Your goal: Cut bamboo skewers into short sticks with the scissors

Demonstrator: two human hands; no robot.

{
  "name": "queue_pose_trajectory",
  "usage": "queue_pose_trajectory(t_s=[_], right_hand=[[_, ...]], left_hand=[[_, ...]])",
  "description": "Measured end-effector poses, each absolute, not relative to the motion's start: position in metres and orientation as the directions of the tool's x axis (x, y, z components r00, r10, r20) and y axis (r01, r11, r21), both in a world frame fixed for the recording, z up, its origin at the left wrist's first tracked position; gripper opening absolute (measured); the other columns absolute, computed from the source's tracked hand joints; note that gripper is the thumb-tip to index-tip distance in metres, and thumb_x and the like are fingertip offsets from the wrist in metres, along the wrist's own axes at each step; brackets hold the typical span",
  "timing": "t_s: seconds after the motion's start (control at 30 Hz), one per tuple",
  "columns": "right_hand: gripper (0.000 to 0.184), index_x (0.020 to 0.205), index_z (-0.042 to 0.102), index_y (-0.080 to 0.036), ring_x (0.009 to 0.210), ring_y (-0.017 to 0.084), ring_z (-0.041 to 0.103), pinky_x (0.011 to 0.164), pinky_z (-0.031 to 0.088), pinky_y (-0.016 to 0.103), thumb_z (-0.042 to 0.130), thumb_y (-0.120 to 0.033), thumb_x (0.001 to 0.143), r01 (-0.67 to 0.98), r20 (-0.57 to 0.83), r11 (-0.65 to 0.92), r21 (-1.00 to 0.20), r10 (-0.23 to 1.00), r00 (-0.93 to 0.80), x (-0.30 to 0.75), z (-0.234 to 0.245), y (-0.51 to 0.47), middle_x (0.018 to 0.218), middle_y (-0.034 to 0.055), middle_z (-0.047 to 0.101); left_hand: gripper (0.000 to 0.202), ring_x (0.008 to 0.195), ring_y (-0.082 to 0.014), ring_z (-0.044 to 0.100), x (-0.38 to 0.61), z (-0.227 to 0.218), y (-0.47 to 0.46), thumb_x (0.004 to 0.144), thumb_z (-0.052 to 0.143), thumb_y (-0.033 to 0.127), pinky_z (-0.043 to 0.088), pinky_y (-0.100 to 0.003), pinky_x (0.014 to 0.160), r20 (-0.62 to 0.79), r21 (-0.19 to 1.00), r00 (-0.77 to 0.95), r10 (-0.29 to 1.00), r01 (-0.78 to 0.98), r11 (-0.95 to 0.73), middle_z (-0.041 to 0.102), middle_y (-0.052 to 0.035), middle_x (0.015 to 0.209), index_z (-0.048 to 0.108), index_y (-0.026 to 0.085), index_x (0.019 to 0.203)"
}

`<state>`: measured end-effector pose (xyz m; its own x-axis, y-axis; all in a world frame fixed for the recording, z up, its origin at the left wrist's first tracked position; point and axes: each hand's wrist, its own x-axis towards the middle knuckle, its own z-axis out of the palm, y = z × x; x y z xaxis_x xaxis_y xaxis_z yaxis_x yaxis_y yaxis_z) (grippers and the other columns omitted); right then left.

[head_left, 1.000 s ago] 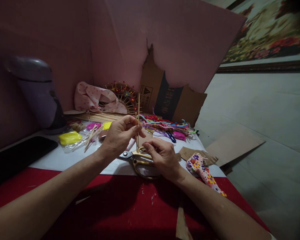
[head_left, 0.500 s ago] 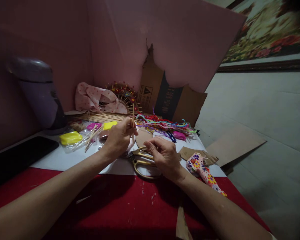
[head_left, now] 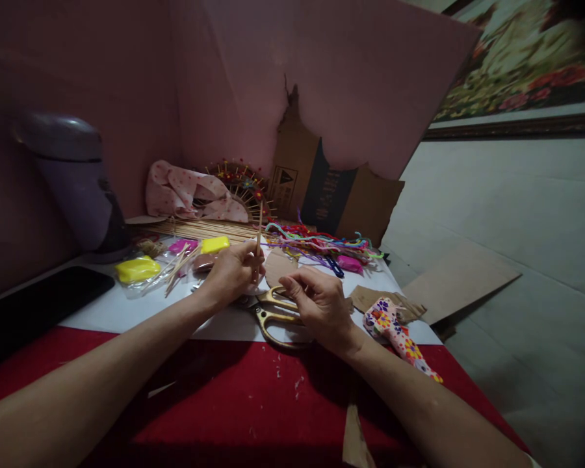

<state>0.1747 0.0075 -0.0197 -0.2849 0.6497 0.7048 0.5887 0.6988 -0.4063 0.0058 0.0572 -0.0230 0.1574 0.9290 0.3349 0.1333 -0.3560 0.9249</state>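
A thin wooden stick stands nearly upright in my left hand, pinched between the fingers above the white sheet. My right hand is closed with the thumb against the curled forefinger; anything between them is too small or hidden to make out. Under and beside the right hand lie bronze-handled scissors, their blades partly covered by my left hand. A rounded piece of cardboard rests just behind, between both hands.
Several yellow clay packs, bamboo sticks and coloured pipe cleaners lie behind. A phone and purple bottle are at left. Flower-patterned fabric sits at right. Torn cardboard leans on the wall.
My left hand has lowered slightly with the stick, which leans a touch more to the right. My right hand has hardly moved.
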Motion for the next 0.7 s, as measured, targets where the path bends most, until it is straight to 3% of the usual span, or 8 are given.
queue_pose_trajectory(t_s=[0.23, 0.7], right_hand=[[0.023, 0.067, 0.061, -0.017, 0.055, 0.011, 0.049, 0.051, 0.035, 0.023, 0.052, -0.024, 0.087, 0.601, 0.707, 0.697, -0.392, 0.646, -0.288, 0.1750, -0.0198, 0.0078, 0.059, -0.0005, 0.056], [0.022, 0.068, 0.061, -0.017, 0.056, 0.011, 0.049, 0.053, 0.035, 0.024, 0.053, -0.023, 0.087, 0.577, 0.710, 0.709, -0.406, 0.642, -0.290, 0.1742, -0.0198, 0.0074, 0.060, -0.0009, 0.056]], left_hand=[[0.011, 0.042, -0.0095, 0.050, 0.0039, -0.0259, 0.0620, 0.067, 0.063, 0.023, 0.035, -0.019, 0.040, 0.243, 0.952, 0.159, 0.957, 0.150, -0.267, 0.063, -0.0013, 0.057, 0.054, 0.018, 0.063], [0.010, 0.048, -0.0108, 0.049, 0.0048, -0.0243, 0.0559, 0.071, 0.055, 0.022, 0.036, -0.021, 0.046, 0.329, 0.876, 0.217, 0.919, 0.294, -0.383, 0.059, -0.0016, 0.058, 0.054, 0.018, 0.062]])
